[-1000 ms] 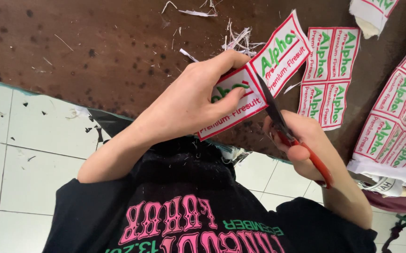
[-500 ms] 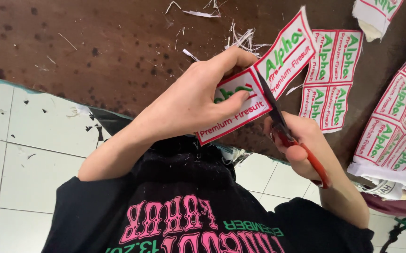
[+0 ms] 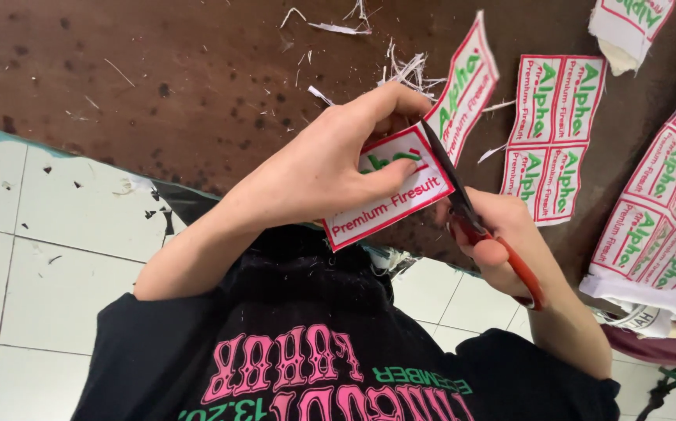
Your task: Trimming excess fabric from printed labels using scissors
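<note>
The left hand (image 3: 330, 168) grips a strip of red-bordered white labels (image 3: 416, 168) above the brown desk (image 3: 159, 70). The right hand (image 3: 502, 242) is clenched on red-handled scissors (image 3: 470, 214), blades set between two labels.

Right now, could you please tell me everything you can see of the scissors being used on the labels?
The scissors have dark, slim metal blades and red handles. The right hand grips the handles, fingers through the loops. The blades point up and away from the person, running between two white, red-bordered labels: one pinched by the left hand, the other tilting free beyond the blades. They are held above the brown table, not resting on it.
</note>
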